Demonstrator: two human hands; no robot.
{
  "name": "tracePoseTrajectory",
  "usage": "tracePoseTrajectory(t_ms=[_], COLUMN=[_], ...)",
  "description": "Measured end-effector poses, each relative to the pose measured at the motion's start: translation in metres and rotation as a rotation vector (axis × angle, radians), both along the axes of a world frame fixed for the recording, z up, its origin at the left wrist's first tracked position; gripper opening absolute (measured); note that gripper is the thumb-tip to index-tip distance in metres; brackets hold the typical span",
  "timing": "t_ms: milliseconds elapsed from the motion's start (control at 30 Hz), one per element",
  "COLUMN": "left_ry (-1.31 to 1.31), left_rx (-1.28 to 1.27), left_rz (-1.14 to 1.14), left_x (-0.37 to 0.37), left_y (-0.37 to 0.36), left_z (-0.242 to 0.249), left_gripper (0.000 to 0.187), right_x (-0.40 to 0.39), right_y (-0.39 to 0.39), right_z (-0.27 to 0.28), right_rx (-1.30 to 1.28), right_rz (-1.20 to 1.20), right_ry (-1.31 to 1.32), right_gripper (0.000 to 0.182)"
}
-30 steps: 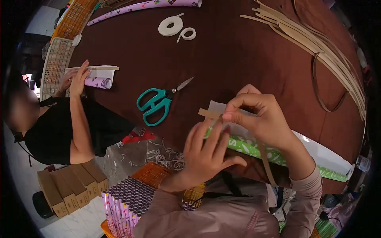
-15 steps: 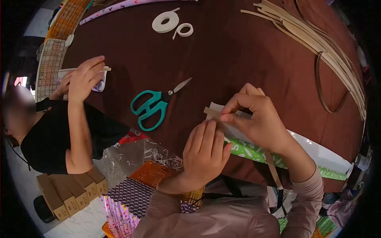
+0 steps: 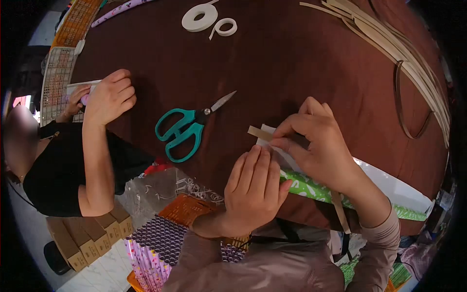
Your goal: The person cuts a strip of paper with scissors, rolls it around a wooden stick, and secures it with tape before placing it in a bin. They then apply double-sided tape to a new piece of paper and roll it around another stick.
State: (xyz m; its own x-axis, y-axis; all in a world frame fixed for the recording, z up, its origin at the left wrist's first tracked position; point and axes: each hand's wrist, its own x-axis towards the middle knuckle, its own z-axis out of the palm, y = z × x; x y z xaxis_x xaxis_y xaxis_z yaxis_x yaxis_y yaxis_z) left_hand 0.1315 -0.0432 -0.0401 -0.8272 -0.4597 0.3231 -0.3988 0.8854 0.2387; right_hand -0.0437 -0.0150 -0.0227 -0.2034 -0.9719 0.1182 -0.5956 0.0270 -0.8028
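Green wrapping paper (image 3: pixel 311 189) with a white pattern lies partly rolled along the table's near edge, its white underside (image 3: pixel 389 181) showing behind the roll. My left hand (image 3: pixel 254 192) rests flat over the roll's left end, fingers stretched out and close together. Between thumb and forefinger, my right hand (image 3: pixel 316 143) pinches a narrow tan strip (image 3: pixel 259 132) just above the paper's white corner. A similar tan strip (image 3: pixel 340 214) hangs below my right forearm; whether both are one piece is hidden. Teal-handled scissors (image 3: pixel 181 136) lie partly open to the left of my hands.
Two white tape rolls (image 3: pixel 200 18) lie at the back. Tan strips (image 3: pixel 389 41) are bundled at the far right. At left a co-worker's hand (image 3: pixel 111 97) is over the table by a wire basket (image 3: pixel 57 80). Below stands an orange crate (image 3: pixel 187 210) near rolled purple tubes (image 3: pixel 158 243).
The view has shifted slightly. My right hand holds the strip with its free end a little farther left. The co-worker's near hand has curled its fingers.
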Motion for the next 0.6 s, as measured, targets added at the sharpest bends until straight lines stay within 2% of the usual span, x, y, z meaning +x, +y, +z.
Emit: tracePoseTrajectory(t_ms=[600], left_ry=[0.005], left_rx=[0.057], left_rz=[-0.025], left_x=[0.0030], left_y=[-0.0003], left_z=[-0.0036], left_gripper=[0.046], right_x=[-0.0019], right_y=[-0.0019], right_z=[-0.0016], right_rx=[0.035], right_rz=[0.008], right_ry=[0.054], right_gripper=[0.012])
